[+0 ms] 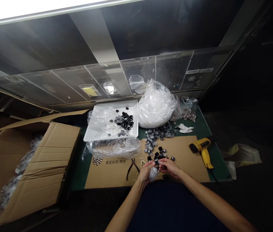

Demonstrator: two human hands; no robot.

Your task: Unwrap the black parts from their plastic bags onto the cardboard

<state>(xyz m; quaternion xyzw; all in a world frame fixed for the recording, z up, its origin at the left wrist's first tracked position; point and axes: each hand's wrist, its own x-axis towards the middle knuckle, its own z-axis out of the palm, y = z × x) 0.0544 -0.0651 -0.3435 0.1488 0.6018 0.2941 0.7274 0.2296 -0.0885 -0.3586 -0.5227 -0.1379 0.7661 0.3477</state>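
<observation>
Black part [157,163] sits between the fingertips of both hands, near the front edge of the surface [204,129]. The left hand [146,172] pinches crumpled clear wrap [153,174] beside it; the right hand [170,167] pinches the part from the other side. Just beyond lie loose black pieces [159,154] on a cardboard sheet [117,177], with pliers [133,166] to the left and a yellow heat gun [202,149] near the right edge. Farther back stand a white tray [135,111] and a bulging plastic bag [157,104]. An open carton [37,170] is off the left edge.
</observation>
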